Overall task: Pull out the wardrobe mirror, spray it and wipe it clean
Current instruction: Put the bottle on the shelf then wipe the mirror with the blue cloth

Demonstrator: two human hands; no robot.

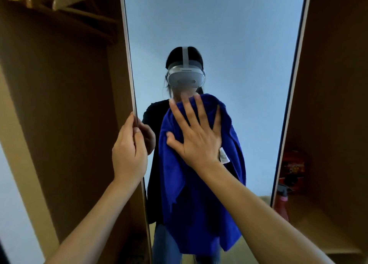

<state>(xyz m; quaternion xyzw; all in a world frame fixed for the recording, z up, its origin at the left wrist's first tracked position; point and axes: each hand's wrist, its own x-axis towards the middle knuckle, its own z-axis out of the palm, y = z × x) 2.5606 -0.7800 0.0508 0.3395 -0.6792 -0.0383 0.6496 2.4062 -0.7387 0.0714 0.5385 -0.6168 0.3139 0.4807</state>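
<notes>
Two hands are busy: the left hand [129, 152] grips the left edge of the mirror [229, 44], which is pulled out of the wardrobe [59, 104] & stands upright in front, while the right hand [196, 134] lies flat w/ fingers spread, pressing the blue cloth [199, 214] on the glass. Glass is hard, smooth & prob. easy to break, so hold the frame edge, not the middle. Cloth is soft & floppy, hangs down loose; push w/ the whole palm.
</notes>
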